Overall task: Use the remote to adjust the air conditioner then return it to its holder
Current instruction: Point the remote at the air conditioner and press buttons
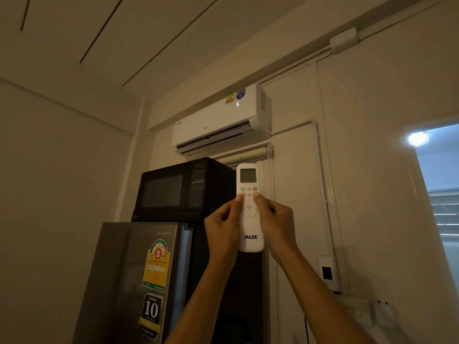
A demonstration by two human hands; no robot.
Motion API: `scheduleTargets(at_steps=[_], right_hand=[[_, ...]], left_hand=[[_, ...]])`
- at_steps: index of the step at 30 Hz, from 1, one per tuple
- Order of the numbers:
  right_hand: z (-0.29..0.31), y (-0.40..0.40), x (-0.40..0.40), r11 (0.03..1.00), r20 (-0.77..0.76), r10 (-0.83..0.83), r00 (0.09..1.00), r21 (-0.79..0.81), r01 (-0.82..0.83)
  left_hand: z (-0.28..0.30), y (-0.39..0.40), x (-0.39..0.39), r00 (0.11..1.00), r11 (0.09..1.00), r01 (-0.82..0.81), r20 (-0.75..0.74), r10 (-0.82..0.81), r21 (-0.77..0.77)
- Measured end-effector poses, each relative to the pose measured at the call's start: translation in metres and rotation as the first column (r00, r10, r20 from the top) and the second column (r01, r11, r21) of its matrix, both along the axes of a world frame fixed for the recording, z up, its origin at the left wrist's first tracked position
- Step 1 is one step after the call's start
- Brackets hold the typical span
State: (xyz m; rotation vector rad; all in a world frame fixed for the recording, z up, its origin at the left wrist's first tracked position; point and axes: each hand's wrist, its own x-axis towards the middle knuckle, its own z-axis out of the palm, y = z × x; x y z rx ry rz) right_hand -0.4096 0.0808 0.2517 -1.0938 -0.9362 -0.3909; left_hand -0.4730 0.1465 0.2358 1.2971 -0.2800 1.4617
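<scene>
Dim room, camera tilted up toward the wall.

Remote (249, 207): white, upright, "AUX" printed low on its face, small screen at the top. Held near frame centre, below the air conditioner and well apart from it. Both hands carry it.

Left hand (223, 227): at 9 o'clock of the remote, grip wrapped on its left edge, thumb pressed on a button in the lower button row.

Right hand (275, 223): at 3 o'clock of the remote, grip closed on its right edge, thumb on the right side of the same button row. Fingers of both hands lie behind the body, out of view.

Air conditioner (218, 120): white wall unit at 12 o'clock of the remote, lit digit "5" on its front, louvre at the underside open, two stickers near its right end.

Microwave (178, 189): black, at 9 o'clock of the remote, sitting on top of a grey fridge (139, 281) that carries a yellow energy label and a "10 year" sticker.

Holder (327, 270): small white wall bracket at 4 o'clock of the remote, on the wall beside the pipe trunking. Whether it is truly the remote's holder I cannot tell.

Bright lamp (418, 138) at 2 o'clock, through an opening.
</scene>
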Motion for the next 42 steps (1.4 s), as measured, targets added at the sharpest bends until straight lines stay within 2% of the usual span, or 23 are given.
scheduleTargets(at_steps=[42], right_hand=[[-0.013, 0.001, 0.014, 0.998, 0.051, 0.048, 0.998, -0.052, -0.045]], left_hand=[[-0.012, 0.011, 0.009, 0.998, 0.999, 0.021, -0.054, -0.019, 0.033]])
